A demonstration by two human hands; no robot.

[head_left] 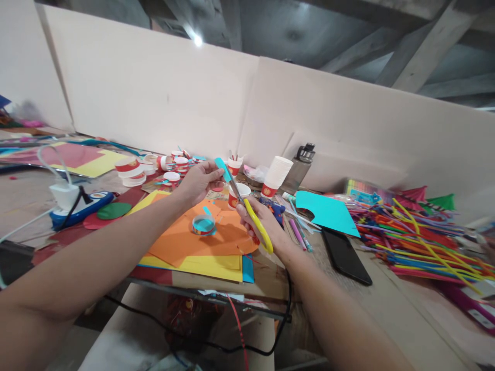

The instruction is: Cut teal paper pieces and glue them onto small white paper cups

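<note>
My left hand (201, 181) pinches a small strip of turquoise paper (221, 168) at its edge. In my right hand (265, 219) is a pair of scissors (260, 226) with yellow handles, its blades pointing up and left at the strip. Whether the blades have cut into the paper I cannot tell. Below the hands, a short ring-shaped cup piece (203, 225) with a turquoise inside rests on orange paper (170, 242). Just behind the scissors stands a white and red paper cup (238, 194).
Cut cup pieces (130, 169) are at the back left. Stacked paper cups (277, 175) and a bottle (298, 167) stand at the back. A turquoise sheet (328, 211), a black phone (346, 256) and many pipe cleaners (421, 242) lie right. A power strip (81, 208) sits left.
</note>
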